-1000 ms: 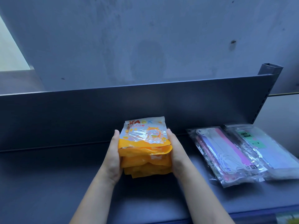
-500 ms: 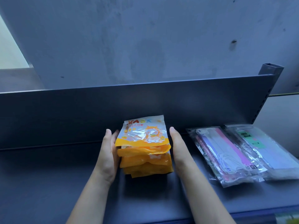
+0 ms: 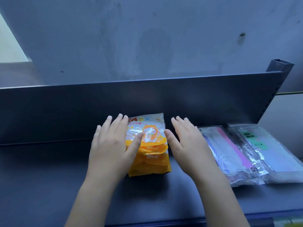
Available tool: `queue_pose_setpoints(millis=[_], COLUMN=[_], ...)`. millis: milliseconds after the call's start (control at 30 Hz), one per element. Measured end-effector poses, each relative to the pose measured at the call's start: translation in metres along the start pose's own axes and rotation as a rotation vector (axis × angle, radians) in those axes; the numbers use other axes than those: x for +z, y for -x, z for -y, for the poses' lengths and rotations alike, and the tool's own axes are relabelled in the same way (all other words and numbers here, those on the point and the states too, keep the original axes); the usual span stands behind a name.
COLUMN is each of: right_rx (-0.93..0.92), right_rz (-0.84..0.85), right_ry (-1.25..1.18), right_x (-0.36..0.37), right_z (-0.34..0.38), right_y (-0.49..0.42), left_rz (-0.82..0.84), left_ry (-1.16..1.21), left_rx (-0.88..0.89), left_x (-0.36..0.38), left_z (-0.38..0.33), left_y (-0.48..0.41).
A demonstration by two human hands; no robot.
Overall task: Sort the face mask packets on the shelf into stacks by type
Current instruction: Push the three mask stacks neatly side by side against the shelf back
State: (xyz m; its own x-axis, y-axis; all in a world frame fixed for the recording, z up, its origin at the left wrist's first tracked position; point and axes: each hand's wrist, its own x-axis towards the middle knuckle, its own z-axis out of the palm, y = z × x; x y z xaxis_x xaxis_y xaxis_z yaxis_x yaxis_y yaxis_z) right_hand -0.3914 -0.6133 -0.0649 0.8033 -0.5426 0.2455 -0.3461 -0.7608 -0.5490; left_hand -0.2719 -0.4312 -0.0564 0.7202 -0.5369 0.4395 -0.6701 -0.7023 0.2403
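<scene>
A stack of orange mask packets (image 3: pixel 148 145) lay on the dark shelf (image 3: pixel 49 177), close to its back panel (image 3: pixel 65 112) and roughly in the middle of the view. The top packet had a clear window with a cartoon figure and the word "MASK" printed across its far end. The packets beneath it showed as stepped orange edges toward the near side.

The left hand (image 3: pixel 111 145) was released, fingers straight and spread, palm down. It covered the left edge of the stack and its thumb reached across the top packet. The right hand (image 3: pixel 188 145) was released too, fingers straight, just beside the right edge of the stack with its thumb tip near the top packet. Whether either hand actually touched the packets could not be told. Neither hand grasped anything.

To the right, apart from the orange stack, two clear packets lay side by side and overlapping slightly. One was a packet of pink and purple masks (image 3: pixel 229 154). The other was a packet with a green "FACE MASK" label (image 3: pixel 265 149) on its far side. A grey wall (image 3: pixel 147 38) rose behind the shelf, and a metal post (image 3: pixel 278 66) stood at the panel's right end.
</scene>
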Motion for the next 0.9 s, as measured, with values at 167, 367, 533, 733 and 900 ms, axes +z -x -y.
queue_pose_setpoints(millis=[167,367,533,733,900], right_rx=[-0.002,0.078,0.121,0.112,0.164], right_rz=[-0.011,-0.095,-0.057,-0.052,-0.012], right_ry=[-0.012,0.012,-0.068,-0.112,-0.105], right_x=[0.0,-0.009,-0.024,-0.056,-0.083], right_z=[0.009,0.003,-0.003,-0.033,-0.08], right_y=[0.004,0.013,0.019,0.017,0.01], left_rz=[0.029,0.041,0.05,-0.06,-0.061], left_ry=[-0.01,0.084,0.081,0.038,0.174], left_rx=[0.047,0.151,0.168,0.23,0.224], left_x=[-0.002,0.006,0.014,0.024,0.053], left_z=[-0.023,-0.048,-0.066,-0.116,-0.176], left_y=[-0.007,-0.015,-0.017,-0.021,-0.015])
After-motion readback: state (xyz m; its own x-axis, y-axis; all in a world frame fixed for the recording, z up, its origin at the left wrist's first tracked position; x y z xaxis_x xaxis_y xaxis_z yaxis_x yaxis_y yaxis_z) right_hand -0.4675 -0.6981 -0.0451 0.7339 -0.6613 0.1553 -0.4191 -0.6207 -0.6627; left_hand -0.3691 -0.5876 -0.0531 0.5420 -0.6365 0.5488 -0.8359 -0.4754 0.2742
